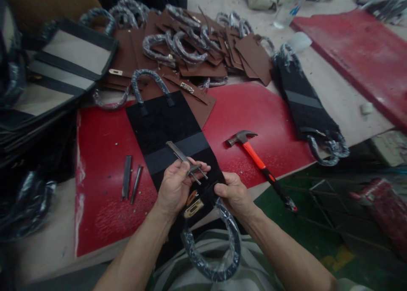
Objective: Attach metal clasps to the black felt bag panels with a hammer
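Note:
My left hand (174, 185) is closed on a metal two-pronged punch (178, 152), its prongs pointing down towards the near end of a black bag panel (165, 121). My right hand (234, 193) pinches the edge of that panel, thumb on top. A plastic-wrapped handle (235, 244) loops down from the near end, over my lap. Beside it sits a gold metal plate (193, 208) with a slot. At the far end stands another wrapped handle (151, 76). The panel lies across a red board (108, 163) and overhangs its near edge.
A claw hammer (254, 153) with an orange and black handle rests right of the panel. Two metal tools (126, 176) lie at left. Brown bag panels (200, 49) are heaped behind, black ones (300, 96) lie at right, and more panels (73, 53) are stacked at left.

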The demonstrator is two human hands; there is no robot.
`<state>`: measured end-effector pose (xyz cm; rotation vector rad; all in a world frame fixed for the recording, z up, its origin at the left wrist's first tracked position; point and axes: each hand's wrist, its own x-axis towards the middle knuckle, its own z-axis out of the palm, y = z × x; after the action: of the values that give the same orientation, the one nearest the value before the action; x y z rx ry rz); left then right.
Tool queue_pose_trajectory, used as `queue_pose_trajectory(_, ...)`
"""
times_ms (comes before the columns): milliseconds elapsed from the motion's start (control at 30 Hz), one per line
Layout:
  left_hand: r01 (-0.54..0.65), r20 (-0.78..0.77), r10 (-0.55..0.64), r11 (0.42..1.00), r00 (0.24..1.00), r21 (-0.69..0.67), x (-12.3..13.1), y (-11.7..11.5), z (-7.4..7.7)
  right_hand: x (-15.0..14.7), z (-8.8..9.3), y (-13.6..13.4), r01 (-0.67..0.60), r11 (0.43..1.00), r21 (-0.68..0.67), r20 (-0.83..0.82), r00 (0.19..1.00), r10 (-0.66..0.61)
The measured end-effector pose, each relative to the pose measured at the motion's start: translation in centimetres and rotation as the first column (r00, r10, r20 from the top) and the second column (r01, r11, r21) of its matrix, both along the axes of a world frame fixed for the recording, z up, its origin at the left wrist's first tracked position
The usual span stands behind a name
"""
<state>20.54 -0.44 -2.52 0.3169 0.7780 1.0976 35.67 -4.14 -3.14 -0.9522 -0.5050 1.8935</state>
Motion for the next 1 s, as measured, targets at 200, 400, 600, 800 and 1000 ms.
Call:
queue_pose_trajectory(200, -0.013, -0.093, 0.022, 0.995, 0.995, 0.095, 0.1, 0.0, -0.2, 0.0, 0.0, -0.1, -0.009, 1.0, -0.02, 0.048, 0.999, 0.01)
queue_pose_trajectory(400, -0.03, -0.147, 0.051, 0.989, 0.988, 0.142, 0.0, 0.1, -0.2, 0.1, -0.8, -0.1, -0.04, 0.999, -0.016, 0.095, 0.995, 0.041)
queue_pose_trajectory(600, -0.006, -0.24, 0.07, 0.967, 0.968, 0.256, -0.2, -0.1, -0.7, 0.2, -1.2, -0.1, -0.055, 0.998, -0.004, 0.112, 0.992, 0.055)
queue_pose_trajectory(800, 0.133, -0.52, 0.128, 0.89, 0.845, 0.436, -0.9, -0.5, -0.5, 0.0, -1.1, 0.0, -0.028, 1.0, 0.007, 0.083, 0.996, 0.027)
queue_pose_trajectory(1000, 0.182, -0.618, 0.159, 0.873, 0.77, 0.452, -1.1, -0.4, 0.8, -0.2, -1.2, 0.2, -0.022, 0.998, 0.062, 0.058, 0.998, 0.018)
